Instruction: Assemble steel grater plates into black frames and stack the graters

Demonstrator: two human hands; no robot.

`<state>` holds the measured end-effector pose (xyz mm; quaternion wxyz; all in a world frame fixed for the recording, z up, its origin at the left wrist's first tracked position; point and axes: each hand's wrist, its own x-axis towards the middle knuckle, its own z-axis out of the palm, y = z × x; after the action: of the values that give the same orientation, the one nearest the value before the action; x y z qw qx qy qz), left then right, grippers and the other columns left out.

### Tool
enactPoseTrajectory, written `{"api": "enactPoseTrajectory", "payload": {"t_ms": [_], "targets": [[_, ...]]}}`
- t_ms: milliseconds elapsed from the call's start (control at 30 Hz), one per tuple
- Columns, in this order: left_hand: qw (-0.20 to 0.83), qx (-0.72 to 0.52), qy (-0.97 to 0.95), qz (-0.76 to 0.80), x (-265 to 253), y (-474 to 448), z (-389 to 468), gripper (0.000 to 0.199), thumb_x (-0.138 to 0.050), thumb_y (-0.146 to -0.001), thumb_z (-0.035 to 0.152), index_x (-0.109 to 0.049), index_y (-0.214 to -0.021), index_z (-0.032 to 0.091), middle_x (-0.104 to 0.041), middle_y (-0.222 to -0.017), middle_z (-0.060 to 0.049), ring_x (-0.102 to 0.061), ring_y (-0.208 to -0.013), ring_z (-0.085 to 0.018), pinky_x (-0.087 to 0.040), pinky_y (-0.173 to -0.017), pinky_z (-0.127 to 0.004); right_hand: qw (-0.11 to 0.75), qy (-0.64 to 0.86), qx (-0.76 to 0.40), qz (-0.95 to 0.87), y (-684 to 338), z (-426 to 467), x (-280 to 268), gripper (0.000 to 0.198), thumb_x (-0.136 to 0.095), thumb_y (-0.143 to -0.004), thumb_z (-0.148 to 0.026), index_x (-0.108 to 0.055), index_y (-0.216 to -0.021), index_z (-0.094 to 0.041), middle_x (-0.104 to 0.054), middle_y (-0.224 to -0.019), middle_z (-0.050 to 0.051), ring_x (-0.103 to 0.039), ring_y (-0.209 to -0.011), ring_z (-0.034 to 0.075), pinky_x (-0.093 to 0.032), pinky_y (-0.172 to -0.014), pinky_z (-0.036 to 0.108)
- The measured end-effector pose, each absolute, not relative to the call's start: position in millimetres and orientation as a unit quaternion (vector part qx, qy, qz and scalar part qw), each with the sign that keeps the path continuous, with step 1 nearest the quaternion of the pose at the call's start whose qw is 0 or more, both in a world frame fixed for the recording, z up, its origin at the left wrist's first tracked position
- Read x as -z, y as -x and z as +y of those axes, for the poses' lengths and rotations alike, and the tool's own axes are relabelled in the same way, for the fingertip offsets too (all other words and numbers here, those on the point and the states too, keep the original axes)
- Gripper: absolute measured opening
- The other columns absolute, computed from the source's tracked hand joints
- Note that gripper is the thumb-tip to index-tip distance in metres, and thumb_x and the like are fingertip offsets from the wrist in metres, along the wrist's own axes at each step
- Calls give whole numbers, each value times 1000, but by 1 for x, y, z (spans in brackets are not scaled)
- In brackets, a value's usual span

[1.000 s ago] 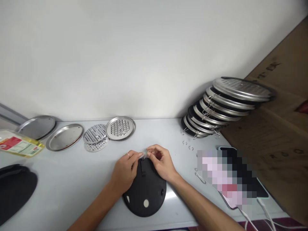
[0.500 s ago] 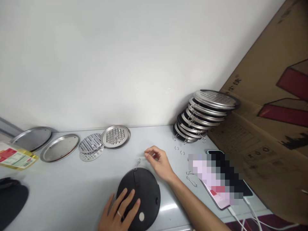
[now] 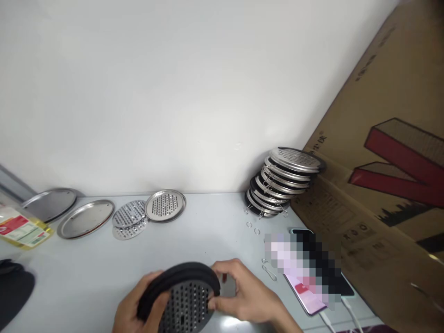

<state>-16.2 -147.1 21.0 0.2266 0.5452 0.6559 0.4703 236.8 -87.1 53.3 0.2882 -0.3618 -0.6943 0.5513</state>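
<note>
Between my two hands is a round grater (image 3: 189, 303) with a thick black rim, tilted up so its perforated metal face shows; its lower part is cut off by the picture's bottom edge. My left hand (image 3: 138, 303) grips the left side, thumb over the face. On the right edge, my right hand (image 3: 239, 289) pinches the rim between thumb and fingers. Small wire clips (image 3: 269, 272) and split rings (image 3: 256, 231) lie on the table to the right of my right hand.
A leaning stack of graters (image 3: 287, 173) stands by the wall and a cardboard box (image 3: 347, 185). Two phones (image 3: 305, 296) with cables lie at right. Along the wall are round metal trays (image 3: 86, 219), perforated plates (image 3: 130, 217) and a packet (image 3: 24, 229). Something black (image 3: 15, 291) sits at left.
The black disc that lay flat under my left hand is now lifted and tilted, its perforated face showing. My right hand has come from beside the clip to grip its right edge.
</note>
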Motion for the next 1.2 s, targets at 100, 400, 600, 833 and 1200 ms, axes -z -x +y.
{"api": "enactPoseTrajectory", "payload": {"t_ms": [100,400,600,833,1200], "targets": [[352,-474,-492,640,-29,8,-119,53,-58,-83,62,-62,-121,25,-71,-117,-7,-68,-107,-26,-58,-88,-31,323,421,-629,-568,-236,-85,-38,24,-81,-69,-27,-66,-86,-17,-63,-70,-4,-50,-49,8,-35,-44,20],[388,-414,-509,648,3,10,-105,55,-56,-85,61,-51,-128,26,-55,-139,-12,-54,-127,-30,-43,-108,-55,534,490,-627,-283,-239,-23,-1,34,-79,-75,-40,-51,-73,-20,-57,-53,-6,-55,-41,8,-39,-35,15],[344,-399,-545,651,16,13,-114,50,-58,-85,56,-55,-123,23,-61,-129,-13,-59,-122,-32,-45,-105,-58,595,506,-593,-195,-235,13,5,19,-69,-88,-26,-54,-80,-16,-67,-75,-1,-70,-67,14,-60,-59,26],[280,-420,-592,628,20,14,-114,40,-57,-88,47,-60,-119,22,-64,-123,-11,-66,-111,-29,-54,-96,-50,622,487,-569,-228,-222,8,-1,23,-77,-74,-26,-59,-87,-19,-70,-101,7,-69,-102,22,-59,-87,34],[106,-303,-695,644,-10,51,-69,30,-46,-95,37,-61,-117,25,-65,-119,-6,-68,-95,-21,-58,-80,-35,551,544,-470,-423,-202,-40,17,39,-72,-75,-34,-59,-110,-20,-65,-86,4,-63,-79,22,-52,-74,38]]}}
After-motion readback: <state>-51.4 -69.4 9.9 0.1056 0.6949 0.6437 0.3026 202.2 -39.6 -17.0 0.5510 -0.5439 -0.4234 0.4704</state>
